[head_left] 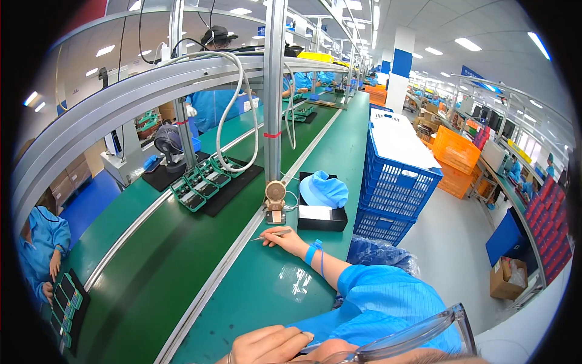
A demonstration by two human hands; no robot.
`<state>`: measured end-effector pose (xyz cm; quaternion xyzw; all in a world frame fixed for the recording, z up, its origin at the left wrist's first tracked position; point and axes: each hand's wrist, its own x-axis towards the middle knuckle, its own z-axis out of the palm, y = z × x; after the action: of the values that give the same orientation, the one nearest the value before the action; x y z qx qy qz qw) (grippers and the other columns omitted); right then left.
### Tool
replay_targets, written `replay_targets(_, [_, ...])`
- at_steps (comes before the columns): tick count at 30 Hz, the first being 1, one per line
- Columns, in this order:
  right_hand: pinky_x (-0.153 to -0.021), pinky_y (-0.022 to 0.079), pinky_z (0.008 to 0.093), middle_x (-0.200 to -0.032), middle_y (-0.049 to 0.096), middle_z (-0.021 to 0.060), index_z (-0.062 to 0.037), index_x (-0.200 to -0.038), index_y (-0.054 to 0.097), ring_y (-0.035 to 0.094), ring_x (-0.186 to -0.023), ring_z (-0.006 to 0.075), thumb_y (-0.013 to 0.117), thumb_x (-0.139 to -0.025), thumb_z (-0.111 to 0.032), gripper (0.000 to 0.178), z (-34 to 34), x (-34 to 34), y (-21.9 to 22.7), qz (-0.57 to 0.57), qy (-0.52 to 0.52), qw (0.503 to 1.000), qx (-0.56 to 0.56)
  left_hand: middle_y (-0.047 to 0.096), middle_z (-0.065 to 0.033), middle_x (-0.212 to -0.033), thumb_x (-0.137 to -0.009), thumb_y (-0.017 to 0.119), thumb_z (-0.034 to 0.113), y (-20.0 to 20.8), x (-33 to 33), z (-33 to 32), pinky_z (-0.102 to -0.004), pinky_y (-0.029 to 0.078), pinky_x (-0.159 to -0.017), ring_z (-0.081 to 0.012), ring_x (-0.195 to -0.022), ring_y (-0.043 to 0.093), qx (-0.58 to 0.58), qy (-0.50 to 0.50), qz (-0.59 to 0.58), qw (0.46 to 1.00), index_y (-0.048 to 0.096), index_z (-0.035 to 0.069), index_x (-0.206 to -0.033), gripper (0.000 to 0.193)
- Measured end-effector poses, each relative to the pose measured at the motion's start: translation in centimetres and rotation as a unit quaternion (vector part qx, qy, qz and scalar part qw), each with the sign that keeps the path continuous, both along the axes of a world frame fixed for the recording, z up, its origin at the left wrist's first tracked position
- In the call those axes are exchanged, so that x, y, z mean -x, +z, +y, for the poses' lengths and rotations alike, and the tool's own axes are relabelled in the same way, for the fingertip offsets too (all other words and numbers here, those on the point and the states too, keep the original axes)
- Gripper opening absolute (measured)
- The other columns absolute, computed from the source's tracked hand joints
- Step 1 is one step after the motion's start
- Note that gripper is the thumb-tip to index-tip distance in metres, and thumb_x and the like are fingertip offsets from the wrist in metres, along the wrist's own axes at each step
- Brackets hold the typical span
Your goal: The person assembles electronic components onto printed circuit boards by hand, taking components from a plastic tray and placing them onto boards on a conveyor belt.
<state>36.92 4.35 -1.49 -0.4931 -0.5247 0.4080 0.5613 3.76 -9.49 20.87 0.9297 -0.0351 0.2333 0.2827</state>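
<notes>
My right hand (284, 240) rests on the green bench beside the conveyor's metal rail, closed around slim metal tweezers (263, 236) with the tip pointing left. A blue wrist strap (313, 252) with a cord circles that wrist. Just beyond the hand stands a small beige round fan (275, 193) at the foot of a metal post. Right of it, a black box (322, 221) holds a light blue cap (324, 189) and a white paper. At the lower edge, my left hand (270, 344) is raised close to me, fingers extended side by side, holding nothing visible.
Left of the rail runs the dark green conveyor (200, 249), carrying green trays with parts (203, 182) on a black mat. A metal post (274, 97) rises ahead. Stacked blue crates (394, 188) stand right of the bench. A co-worker (45, 242) touches another tray at far left.
</notes>
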Motion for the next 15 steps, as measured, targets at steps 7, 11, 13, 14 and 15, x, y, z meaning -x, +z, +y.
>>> replay_targets(7, [-0.073, 0.055, 0.0245, -0.094, 0.072, 0.0081, 0.0003, -0.113, 0.069, 0.068, -0.085, 0.0124, 0.063, -0.098, -0.02, 0.026, -0.03, 0.03, 0.12, 0.001, 0.001, 1.0, -0.002, 0.07, -0.0114, -0.103, -0.077, 0.075, 0.016, 0.05, 0.09, -0.07, -0.0324, 0.057, -0.078, -0.0257, -0.089, 0.07, 0.007, 0.006, 0.006, 1.0, 0.066, 0.004, -0.113, 0.039])
replay_targets(11, [-0.073, 0.055, 0.0248, -0.093, 0.072, 0.0081, -0.0002, -0.113, 0.07, 0.067, -0.084, 0.0119, 0.063, -0.099, -0.02, 0.026, 0.12, 0.02, -0.07, -0.003, -0.002, 1.0, 0.003, 0.07, -0.011, -0.105, -0.078, 0.075, 0.016, -0.12, -0.06, -0.21, -0.0332, 0.058, -0.079, -0.0257, -0.089, 0.07, -0.01, 0.016, -0.051, 0.999, 0.066, 0.005, -0.114, 0.039])
replay_targets(13, [-0.074, 0.055, 0.0251, -0.094, 0.072, 0.0085, -0.0002, -0.113, 0.07, 0.067, -0.084, 0.0122, 0.062, -0.099, -0.02, 0.026, 0.12, 0.04, -0.03, -0.005, -0.001, 1.0, 0.004, 0.069, -0.0107, -0.107, -0.079, 0.075, 0.017, 0.41, 0.1, 0.05, -0.034, 0.058, -0.079, -0.0255, -0.09, 0.07, -0.08, -0.003, -0.015, 0.997, 0.065, 0.006, -0.115, 0.04])
replay_targets(14, [-0.074, 0.055, 0.0251, -0.094, 0.072, 0.0084, -0.0003, -0.113, 0.07, 0.067, -0.084, 0.0122, 0.063, -0.099, -0.02, 0.026, 0.09, 0.02, -0.03, -0.007, -0.001, 1.0, 0.005, 0.069, -0.0107, -0.107, -0.079, 0.075, 0.017, 0.48, 0.07, -0.04, -0.034, 0.058, -0.079, -0.0255, -0.09, 0.07, -0.08, -0.004, -0.015, 0.997, 0.065, 0.006, -0.115, 0.04])
replay_targets(15, [-0.074, 0.055, 0.0251, -0.094, 0.072, 0.0084, -0.0003, -0.113, 0.07, 0.067, -0.084, 0.0122, 0.063, -0.099, -0.02, 0.025, 0.05, 0.01, -0.03, -0.008, -0.001, 1.0, 0.006, 0.069, -0.0109, -0.108, -0.079, 0.075, 0.016, 0.55, -0.01, -0.18, -0.0341, 0.058, -0.079, -0.0257, -0.09, 0.07, -0.05, -0.002, -0.029, 0.998, 0.065, 0.006, -0.116, 0.041])
